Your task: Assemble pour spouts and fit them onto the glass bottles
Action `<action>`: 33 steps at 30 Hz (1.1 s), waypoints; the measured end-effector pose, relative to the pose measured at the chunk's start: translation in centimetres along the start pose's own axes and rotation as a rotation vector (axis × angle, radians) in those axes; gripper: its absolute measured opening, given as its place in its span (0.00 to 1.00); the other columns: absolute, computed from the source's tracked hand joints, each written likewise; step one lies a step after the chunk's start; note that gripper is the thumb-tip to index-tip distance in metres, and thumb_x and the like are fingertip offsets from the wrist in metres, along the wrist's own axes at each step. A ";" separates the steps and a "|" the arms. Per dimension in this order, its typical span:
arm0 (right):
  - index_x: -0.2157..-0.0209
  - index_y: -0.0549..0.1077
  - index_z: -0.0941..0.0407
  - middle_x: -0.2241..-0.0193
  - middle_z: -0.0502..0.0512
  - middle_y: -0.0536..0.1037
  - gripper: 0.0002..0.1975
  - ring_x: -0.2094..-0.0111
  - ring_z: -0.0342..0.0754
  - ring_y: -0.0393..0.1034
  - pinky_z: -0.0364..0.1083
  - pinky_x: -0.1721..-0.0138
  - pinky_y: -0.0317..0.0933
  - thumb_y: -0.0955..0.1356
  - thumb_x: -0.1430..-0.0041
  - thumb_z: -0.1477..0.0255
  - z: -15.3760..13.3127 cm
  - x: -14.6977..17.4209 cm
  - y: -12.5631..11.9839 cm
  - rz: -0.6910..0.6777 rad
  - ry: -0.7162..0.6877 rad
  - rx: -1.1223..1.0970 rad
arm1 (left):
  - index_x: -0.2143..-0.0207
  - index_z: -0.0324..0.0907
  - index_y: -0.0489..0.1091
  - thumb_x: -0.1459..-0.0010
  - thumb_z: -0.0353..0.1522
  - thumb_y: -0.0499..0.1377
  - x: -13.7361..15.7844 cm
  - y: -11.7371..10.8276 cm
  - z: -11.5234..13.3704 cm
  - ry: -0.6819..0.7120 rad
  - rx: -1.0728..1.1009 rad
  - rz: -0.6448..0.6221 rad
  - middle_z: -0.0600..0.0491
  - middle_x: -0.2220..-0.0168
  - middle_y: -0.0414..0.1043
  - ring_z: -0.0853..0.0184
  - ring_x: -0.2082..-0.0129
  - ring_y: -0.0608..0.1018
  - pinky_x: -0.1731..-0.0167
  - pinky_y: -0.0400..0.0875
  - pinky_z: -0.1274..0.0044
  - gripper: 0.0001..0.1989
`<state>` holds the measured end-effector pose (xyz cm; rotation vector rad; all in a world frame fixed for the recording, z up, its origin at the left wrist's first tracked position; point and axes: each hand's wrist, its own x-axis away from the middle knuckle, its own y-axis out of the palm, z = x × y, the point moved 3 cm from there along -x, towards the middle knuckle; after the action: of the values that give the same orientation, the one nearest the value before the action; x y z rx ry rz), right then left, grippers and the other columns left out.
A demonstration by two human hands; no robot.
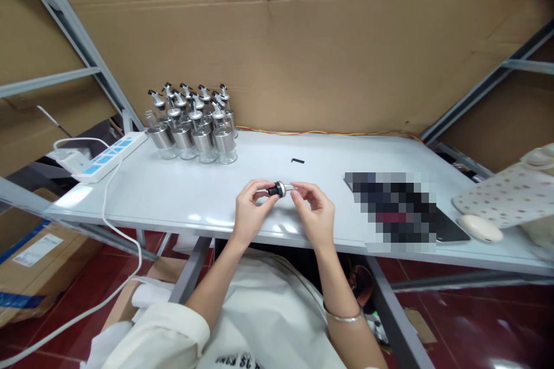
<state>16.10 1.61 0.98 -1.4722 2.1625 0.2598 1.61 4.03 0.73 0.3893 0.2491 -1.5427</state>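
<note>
Both hands hold one bottle pourer level above the front of the table. My left hand pinches its black ribbed stopper end between thumb and fingers. At the thin metal spout end, my right hand closes thumb and fingertips on the tip. A small black angled piece, the pourer's flip cap by its look, lies on the table beyond the hands. Several glass bottles with steel sleeves stand in a cluster at the back left, most with pourers fitted. The front-left one shows a bare neck.
A white power strip with a plugged-in charger and cable lies at the table's left edge. To the right are a dark tablet, partly blurred out, a cream oval case and a spotted bag. Cardboard walls the back.
</note>
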 end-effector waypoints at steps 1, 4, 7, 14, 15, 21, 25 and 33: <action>0.65 0.74 0.56 0.74 0.51 0.72 0.07 0.72 0.44 0.66 0.46 0.67 0.64 0.68 0.45 0.67 0.1 0.0 0.1 -0.032 0.028 -0.026 | 0.66 0.39 0.74 0.52 0.27 0.64 0.0 0.0 0.0 0.004 0.005 -0.010 0.50 0.63 0.72 0.68 0.61 0.75 0.61 0.73 0.78 0.09; 0.64 0.74 0.56 0.72 0.52 0.76 0.10 0.71 0.45 0.70 0.46 0.65 0.67 0.70 0.48 0.68 0.2 0.0 0.5 -0.086 0.082 -0.053 | 0.65 0.39 0.74 0.52 0.28 0.64 0.1 0.2 0.3 0.017 0.024 -0.054 0.50 0.61 0.71 0.68 0.60 0.75 0.60 0.74 0.77 0.09; 0.64 0.75 0.56 0.71 0.53 0.78 0.10 0.70 0.46 0.72 0.46 0.64 0.69 0.70 0.49 0.68 0.3 -0.1 0.5 -0.074 0.122 -0.073 | 0.64 0.40 0.75 0.49 0.29 0.62 0.2 0.3 0.7 0.028 0.028 -0.107 0.50 0.61 0.72 0.68 0.58 0.75 0.58 0.73 0.77 0.08; 0.64 0.75 0.57 0.67 0.57 0.80 0.11 0.67 0.49 0.76 0.50 0.60 0.71 0.70 0.48 0.67 1.2 0.1 0.5 -0.053 0.199 -0.183 | 0.57 0.40 0.70 0.45 0.33 0.59 0.0 -0.1 0.2 -0.059 -0.051 -0.074 0.49 0.59 0.72 0.70 0.63 0.74 0.67 0.69 0.82 0.12; 0.64 0.75 0.57 0.66 0.58 0.81 0.11 0.67 0.49 0.76 0.50 0.60 0.71 0.70 0.48 0.66 1.3 0.1 0.5 -0.053 0.206 -0.198 | 0.56 0.40 0.70 0.45 0.34 0.59 0.0 0.0 0.1 -0.107 -0.042 -0.106 0.49 0.59 0.72 0.70 0.64 0.74 0.67 0.69 0.81 0.13; 0.63 0.74 0.57 0.65 0.58 0.80 0.12 0.65 0.50 0.76 0.50 0.59 0.71 0.69 0.47 0.65 1.3 0.0 0.6 -0.114 0.207 -0.202 | 0.56 0.41 0.69 0.46 0.37 0.60 0.2 0.5 -0.1 -0.210 0.019 -0.230 0.51 0.65 0.74 0.68 0.68 0.76 0.64 0.70 0.77 0.16; 0.63 0.74 0.56 0.66 0.57 0.80 0.11 0.64 0.49 0.76 0.49 0.60 0.71 0.69 0.48 0.66 0.8 -0.1 0.7 -0.150 0.166 -0.191 | 0.57 0.40 0.70 0.48 0.38 0.62 0.1 0.4 -0.3 -0.223 0.039 -0.185 0.51 0.66 0.75 0.68 0.69 0.76 0.64 0.71 0.77 0.17; 0.61 0.74 0.56 0.65 0.57 0.80 0.12 0.64 0.49 0.74 0.48 0.61 0.69 0.68 0.48 0.67 0.7 -0.2 0.8 -0.215 0.140 -0.131 | 0.59 0.39 0.70 0.48 0.36 0.61 0.2 0.2 -1.0 -0.197 0.030 -0.216 0.49 0.64 0.75 0.66 0.65 0.76 0.62 0.71 0.76 0.15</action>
<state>15.67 2.38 0.37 -1.8311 2.1053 0.2320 1.92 4.21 -0.25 0.2368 0.1161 -1.7857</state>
